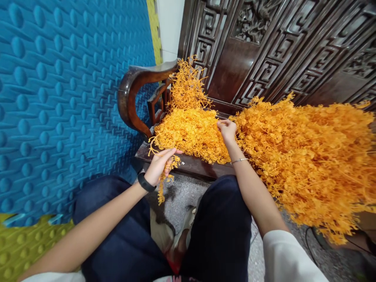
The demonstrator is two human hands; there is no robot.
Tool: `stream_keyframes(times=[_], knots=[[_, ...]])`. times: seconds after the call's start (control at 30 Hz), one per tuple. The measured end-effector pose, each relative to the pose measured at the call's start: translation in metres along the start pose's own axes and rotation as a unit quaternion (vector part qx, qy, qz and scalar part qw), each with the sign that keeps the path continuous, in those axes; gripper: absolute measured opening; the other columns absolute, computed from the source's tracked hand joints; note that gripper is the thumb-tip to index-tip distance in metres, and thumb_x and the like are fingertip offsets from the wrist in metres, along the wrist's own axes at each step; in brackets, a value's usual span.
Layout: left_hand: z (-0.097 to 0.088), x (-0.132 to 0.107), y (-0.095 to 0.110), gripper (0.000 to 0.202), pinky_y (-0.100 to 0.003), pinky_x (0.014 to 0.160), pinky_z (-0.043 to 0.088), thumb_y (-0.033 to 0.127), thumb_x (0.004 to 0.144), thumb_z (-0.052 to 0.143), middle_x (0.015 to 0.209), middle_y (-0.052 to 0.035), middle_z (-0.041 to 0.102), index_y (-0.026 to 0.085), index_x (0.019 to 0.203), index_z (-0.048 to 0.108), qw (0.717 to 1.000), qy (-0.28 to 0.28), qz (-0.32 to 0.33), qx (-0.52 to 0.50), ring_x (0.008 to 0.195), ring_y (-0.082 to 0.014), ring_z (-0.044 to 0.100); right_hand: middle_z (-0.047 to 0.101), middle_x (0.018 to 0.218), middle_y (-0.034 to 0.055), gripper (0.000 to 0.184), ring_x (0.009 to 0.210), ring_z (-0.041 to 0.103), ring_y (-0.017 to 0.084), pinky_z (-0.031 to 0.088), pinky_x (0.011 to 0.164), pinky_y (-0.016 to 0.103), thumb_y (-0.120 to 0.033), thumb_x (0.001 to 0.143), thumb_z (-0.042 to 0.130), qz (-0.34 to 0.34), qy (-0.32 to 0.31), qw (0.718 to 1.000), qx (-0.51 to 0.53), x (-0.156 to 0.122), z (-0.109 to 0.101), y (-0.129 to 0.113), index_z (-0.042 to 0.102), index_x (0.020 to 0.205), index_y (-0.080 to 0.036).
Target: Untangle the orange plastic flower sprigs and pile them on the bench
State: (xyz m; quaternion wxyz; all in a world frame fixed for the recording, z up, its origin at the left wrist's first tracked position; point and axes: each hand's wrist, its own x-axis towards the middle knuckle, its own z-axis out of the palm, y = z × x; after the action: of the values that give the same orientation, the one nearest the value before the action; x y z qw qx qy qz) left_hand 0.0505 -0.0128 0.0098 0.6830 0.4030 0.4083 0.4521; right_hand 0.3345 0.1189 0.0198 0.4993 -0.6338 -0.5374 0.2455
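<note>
My left hand, with a black band on its wrist, is closed round a hanging bunch of orange plastic sprigs at the front edge of the wooden bench seat. My right hand, a thin bracelet on its wrist, pinches a sprig where the small orange heap meets the large orange heap. Both heaps of fine branched sprigs lie on the seat.
The carved dark wooden bench back rises behind the heaps, with a curved armrest on the left. A blue studded foam mat covers the left side, a green one lies below it. My knees in dark trousers are over a speckled floor.
</note>
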Motion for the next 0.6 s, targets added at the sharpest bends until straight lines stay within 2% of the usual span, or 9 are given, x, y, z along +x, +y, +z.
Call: stream_keyframes(times=[0.1, 0.17, 0.23, 0.27, 0.3, 0.37, 0.43, 0.5, 0.6], knots=[[0.004, 0.003, 0.0, 0.032, -0.02, 0.03, 0.025, 0.042, 0.081, 0.058, 0.039, 0.0074, 0.034, 0.016, 0.094, 0.072, 0.999, -0.032, 0.003, -0.004, 0.027, -0.0052, 0.032, 0.055, 0.061, -0.0042, 0.021, 0.062, 0.051, 0.012, 0.038, 0.065, 0.028, -0.025, 0.068, 0.063, 0.025, 0.039, 0.999, -0.004, -0.002, 0.006, 0.004, 0.052, 0.086, -0.02], [0.005, 0.004, -0.002, 0.034, -0.021, 0.031, 0.029, 0.042, 0.083, 0.054, 0.04, 0.0065, 0.036, 0.016, 0.097, 0.071, 0.999, -0.048, 0.01, 0.003, 0.028, -0.0067, 0.036, 0.059, 0.067, -0.0036, 0.029, 0.064, 0.053, 0.012, 0.039, 0.066, 0.027, -0.019, 0.066, 0.066, 0.028, 0.015, 0.999, 0.007, -0.009, 0.01, -0.009, 0.056, 0.093, -0.021], [0.005, 0.005, -0.003, 0.033, -0.021, 0.033, 0.031, 0.042, 0.084, 0.054, 0.042, 0.0061, 0.039, 0.016, 0.097, 0.07, 0.999, -0.047, 0.016, 0.002, 0.029, -0.0069, 0.038, 0.061, 0.072, -0.0015, 0.023, 0.066, 0.055, 0.012, 0.041, 0.065, 0.027, -0.022, 0.069, 0.067, 0.026, -0.059, 0.997, 0.036, -0.023, 0.012, -0.028, 0.059, 0.09, -0.021], [0.004, 0.006, -0.004, 0.032, -0.021, 0.033, 0.032, 0.043, 0.083, 0.055, 0.043, 0.0061, 0.04, 0.017, 0.096, 0.069, 0.999, -0.04, 0.021, -0.003, 0.03, -0.0069, 0.039, 0.062, 0.074, 0.0003, 0.017, 0.068, 0.057, 0.013, 0.042, 0.065, 0.027, -0.029, 0.072, 0.066, 0.02, -0.12, 0.991, 0.051, -0.032, 0.013, -0.04, 0.06, 0.085, -0.02], [0.004, 0.007, -0.005, 0.031, -0.021, 0.034, 0.033, 0.043, 0.083, 0.056, 0.043, 0.0063, 0.041, 0.017, 0.093, 0.069, 0.999, -0.03, 0.028, -0.007, 0.03, -0.007, 0.04, 0.063, 0.075, 0.0025, 0.019, 0.069, 0.058, 0.014, 0.043, 0.066, 0.028, -0.037, 0.075, 0.064, 0.012, -0.199, 0.978, 0.062, -0.042, 0.015, -0.051, 0.061, 0.081, -0.018], [0.002, 0.009, -0.006, 0.027, -0.02, 0.036, 0.035, 0.043, 0.083, 0.056, 0.04, 0.0065, 0.041, 0.018, 0.088, 0.066, 0.999, -0.01, 0.049, -0.01, 0.03, -0.0081, 0.042, 0.064, 0.075, 0.0056, 0.034, 0.07, 0.06, 0.015, 0.045, 0.067, 0.029, -0.048, 0.08, 0.057, -0.018, -0.364, 0.93, 0.056, -0.064, 0.021, -0.072, 0.063, 0.075, -0.015], [0.002, 0.01, -0.007, 0.023, -0.021, 0.038, 0.038, 0.042, 0.083, 0.057, 0.039, 0.0063, 0.044, 0.019, 0.084, 0.062, 0.997, 0.001, 0.07, -0.012, 0.032, -0.0098, 0.045, 0.064, 0.074, 0.005, 0.033, 0.07, 0.059, 0.013, 0.045, 0.067, 0.028, -0.046, 0.078, 0.061, -0.051, -0.47, 0.881, 0.033, -0.085, 0.032, -0.086, 0.064, 0.076, -0.013], [0.002, 0.01, -0.008, 0.021, -0.021, 0.039, 0.041, 0.041, 0.081, 0.059, 0.042, 0.006, 0.048, 0.02, 0.083, 0.058, 0.996, 0.007, 0.083, -0.017, 0.034, -0.0109, 0.048, 0.063, 0.072, 0.0025, 0.026, 0.067, 0.056, 0.011, 0.044, 0.066, 0.026, -0.037, 0.071, 0.07, -0.063, -0.507, 0.86, 0.018, -0.1, 0.045, -0.094, 0.062, 0.077, -0.013], [0.003, 0.01, -0.008, 0.023, -0.023, 0.041, 0.044, 0.041, 0.079, 0.062, 0.045, 0.0066, 0.05, 0.02, 0.085, 0.057, 0.996, 0.019, 0.089, -0.015, 0.036, -0.0113, 0.05, 0.059, 0.065, -0.0014, 0.018, 0.061, 0.053, 0.009, 0.042, 0.061, 0.024, -0.021, 0.066, 0.072, -0.034, -0.483, 0.875, 0.008, -0.109, 0.06, -0.093, 0.058, 0.073, -0.013]])
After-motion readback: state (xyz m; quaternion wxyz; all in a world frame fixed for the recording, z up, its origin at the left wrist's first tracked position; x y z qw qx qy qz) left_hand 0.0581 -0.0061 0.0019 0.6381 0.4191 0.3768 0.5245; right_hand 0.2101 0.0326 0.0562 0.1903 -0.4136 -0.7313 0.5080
